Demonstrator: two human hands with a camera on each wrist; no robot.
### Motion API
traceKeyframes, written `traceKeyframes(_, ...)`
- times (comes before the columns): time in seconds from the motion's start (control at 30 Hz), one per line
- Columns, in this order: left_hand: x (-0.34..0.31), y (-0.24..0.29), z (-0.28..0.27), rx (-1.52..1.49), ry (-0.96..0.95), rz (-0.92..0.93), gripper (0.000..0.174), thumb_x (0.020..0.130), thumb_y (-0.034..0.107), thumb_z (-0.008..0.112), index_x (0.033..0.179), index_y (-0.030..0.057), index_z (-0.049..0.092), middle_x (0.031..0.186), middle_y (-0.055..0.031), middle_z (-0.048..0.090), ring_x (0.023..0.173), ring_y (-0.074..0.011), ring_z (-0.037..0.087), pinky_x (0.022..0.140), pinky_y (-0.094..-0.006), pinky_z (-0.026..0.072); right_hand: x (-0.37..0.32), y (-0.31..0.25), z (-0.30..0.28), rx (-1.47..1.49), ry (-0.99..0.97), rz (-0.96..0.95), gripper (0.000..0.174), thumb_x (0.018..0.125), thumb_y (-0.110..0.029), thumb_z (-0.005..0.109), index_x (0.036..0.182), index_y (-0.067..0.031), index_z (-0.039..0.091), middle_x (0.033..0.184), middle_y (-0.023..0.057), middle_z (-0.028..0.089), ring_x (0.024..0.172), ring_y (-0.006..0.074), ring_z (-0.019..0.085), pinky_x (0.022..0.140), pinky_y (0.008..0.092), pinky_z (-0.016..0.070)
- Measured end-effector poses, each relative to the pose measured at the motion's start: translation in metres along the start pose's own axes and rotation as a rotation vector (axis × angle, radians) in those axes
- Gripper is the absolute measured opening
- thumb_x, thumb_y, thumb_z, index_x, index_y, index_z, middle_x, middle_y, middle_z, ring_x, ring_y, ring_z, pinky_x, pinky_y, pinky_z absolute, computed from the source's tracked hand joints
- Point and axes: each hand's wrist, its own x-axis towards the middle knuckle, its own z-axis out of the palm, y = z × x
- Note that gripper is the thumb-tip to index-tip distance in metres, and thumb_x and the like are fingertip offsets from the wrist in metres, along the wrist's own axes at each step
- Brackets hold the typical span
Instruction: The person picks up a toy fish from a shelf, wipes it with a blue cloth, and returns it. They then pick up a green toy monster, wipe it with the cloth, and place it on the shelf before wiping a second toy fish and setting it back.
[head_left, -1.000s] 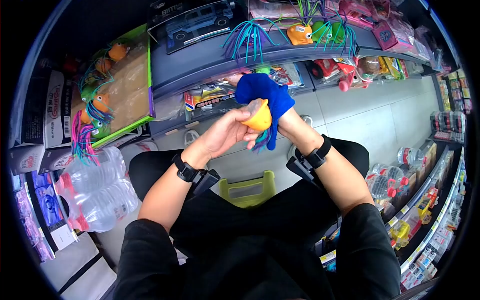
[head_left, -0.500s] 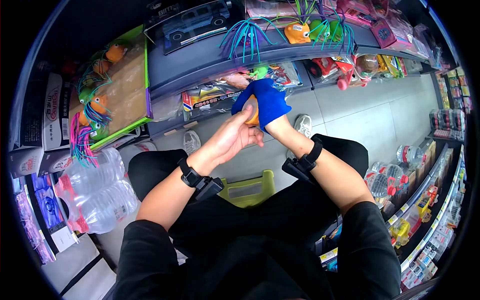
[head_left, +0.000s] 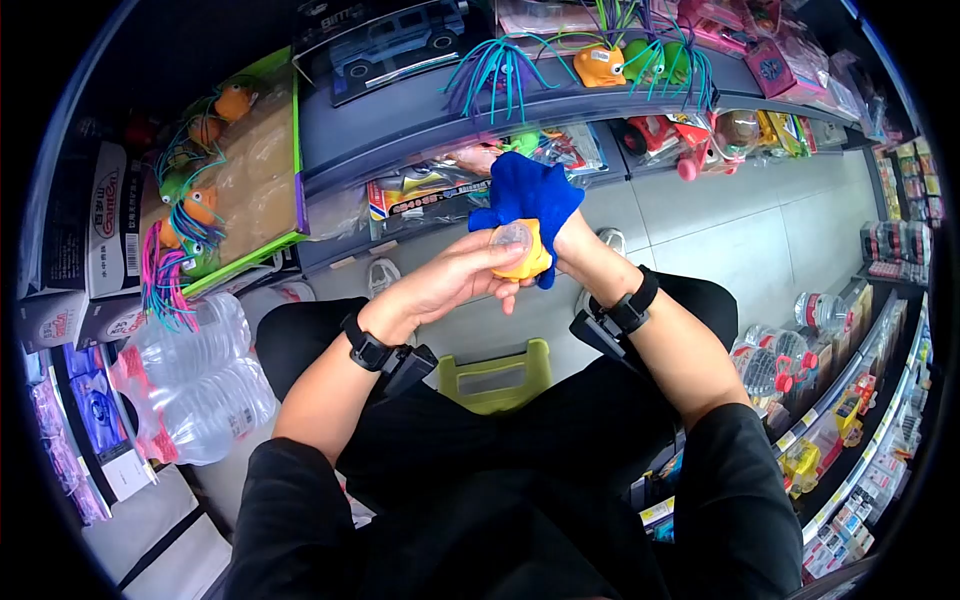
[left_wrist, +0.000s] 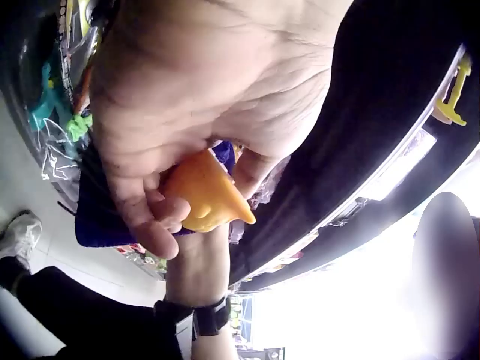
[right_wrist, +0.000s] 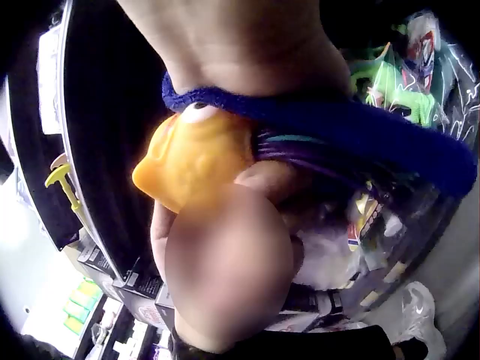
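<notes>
My left hand (head_left: 450, 278) pinches an orange rubber fish toy (head_left: 522, 258) between thumb and fingers. A pale round patch shows on top of it in the head view. The white eye of the fish toy (right_wrist: 202, 161) and purple and teal strands (right_wrist: 300, 142) appear in the right wrist view. Draped over my right hand (head_left: 576, 245) is a blue cloth (head_left: 535, 190), its edge right against the toy. That cloth hides most of the right fingers. From the left wrist view, the orange toy (left_wrist: 202, 196) pokes out below my left palm.
Stringy fish toys (head_left: 600, 66) sit on the grey shelf (head_left: 400, 125) ahead, beside a boxed toy car (head_left: 395, 45). More lie in a green-edged carton (head_left: 250, 170) at left. Water bottles (head_left: 200, 390) stand lower left, others (head_left: 765, 370) at right. A green stool (head_left: 495, 380) is below.
Half a second ago the blue cloth partly covered the orange toy. Now the toy shows in front of the cloth, its pale patch facing up, and both hands have shifted slightly.
</notes>
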Motion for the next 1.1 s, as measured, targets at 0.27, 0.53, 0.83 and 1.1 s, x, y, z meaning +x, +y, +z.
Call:
traceKeyframes(0.27, 0.010, 0.001, -0.011, -0.349, 0.040, 0.010, 0.040, 0.104, 0.033, 0.055, 0.128, 0.0006, 0.056, 0.111, -0.0125, 0.066, 0.083, -0.0170, 0.063, 0.081, -0.0372, 0.0561, 0.004, -0.007, 0.002, -0.008, 0.086, 0.064, 0.031, 0.104, -0.031, 0.048, 0.110, -0.0056, 0.065, 0.088, 0.0034, 0.064, 0.080, 0.0149, 0.064, 0.070, 0.0308, 0.0534)
traceKeyframes(0.53, 0.019, -0.009, -0.009, -0.245, 0.196, 0.103, 0.050, 0.108, 0.048, 0.045, 0.123, 0.0013, 0.056, 0.102, -0.0086, 0.064, 0.086, -0.0180, 0.063, 0.086, -0.0388, 0.0545, 0.016, 0.034, -0.022, -0.724, 0.142, -0.323, 0.028, 0.101, -0.027, 0.054, 0.112, -0.0051, 0.067, 0.106, 0.0156, 0.072, 0.098, 0.0301, 0.069, 0.082, 0.0398, 0.0542)
traceKeyframes(0.83, 0.012, -0.011, -0.009, -0.311, 0.101, 0.086, 0.048, 0.109, 0.046, 0.044, 0.122, 0.0016, 0.055, 0.100, -0.0069, 0.060, 0.078, -0.0133, 0.054, 0.075, -0.0341, 0.0514, 0.019, 0.028, -0.023, -0.875, 0.078, -0.311, 0.027, 0.094, -0.023, 0.060, 0.113, -0.0071, 0.070, 0.108, 0.0163, 0.071, 0.097, 0.0270, 0.069, 0.082, 0.0393, 0.0542)
traceKeyframes(1.1, 0.009, -0.008, -0.014, -0.166, 0.109, 0.084, 0.049, 0.108, 0.046, 0.048, 0.124, 0.0007, 0.055, 0.099, -0.0071, 0.060, 0.076, -0.0114, 0.050, 0.071, -0.0328, 0.0518, 0.006, 0.003, -0.006, -0.340, 0.084, -0.067, 0.027, 0.102, -0.023, 0.053, 0.113, -0.0029, 0.067, 0.103, 0.0133, 0.073, 0.092, 0.0204, 0.071, 0.077, 0.0326, 0.0559)
